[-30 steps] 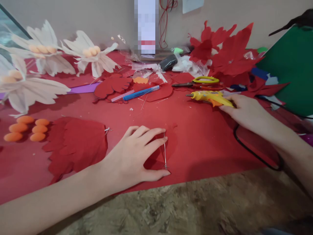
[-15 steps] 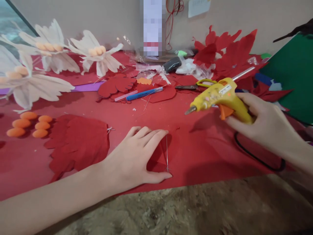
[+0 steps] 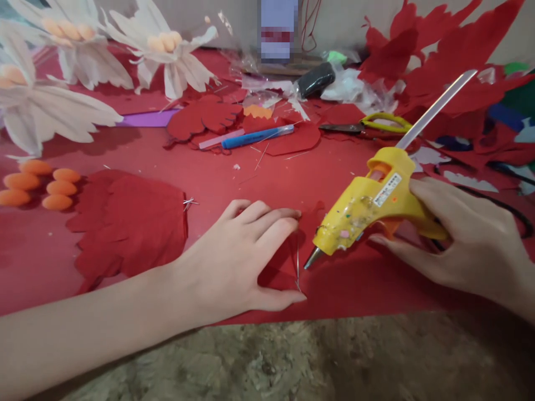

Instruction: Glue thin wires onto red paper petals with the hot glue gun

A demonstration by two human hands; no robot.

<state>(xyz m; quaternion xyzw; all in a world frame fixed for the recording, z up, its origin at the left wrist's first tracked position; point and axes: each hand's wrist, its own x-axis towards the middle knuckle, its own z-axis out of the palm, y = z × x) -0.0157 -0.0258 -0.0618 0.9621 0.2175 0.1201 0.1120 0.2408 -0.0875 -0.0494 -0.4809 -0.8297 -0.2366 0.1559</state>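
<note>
My left hand (image 3: 229, 259) lies low over the red mat, thumb and fingers spread, pinning down a red fabric piece (image 3: 281, 263). A thin pale wire (image 3: 298, 253) runs along that piece's edge, between my thumb and fingertips. In my right hand (image 3: 476, 239) is a yellow glue gun (image 3: 355, 209), gripped by its handle. Its metal nozzle points down left, just right of the wire; whether it touches anything is unclear. From its back sticks a clear glue stick (image 3: 438, 108). Left of my left hand rests a red layered fabric petal (image 3: 129, 217) with wire ends poking out.
Orange oval pieces (image 3: 58, 188) sit at the left, with white fabric flowers (image 3: 171, 61) behind. Toward the back are a blue pen (image 3: 254, 137), yellow-handled scissors (image 3: 387, 123), plastic bags and red fabric scraps. The red mat (image 3: 251, 189) ends at a front edge.
The glue gun has come left and down, its nozzle now close to the wire by my left hand. My left hand still presses on the red piece. The view has shifted slightly.
</note>
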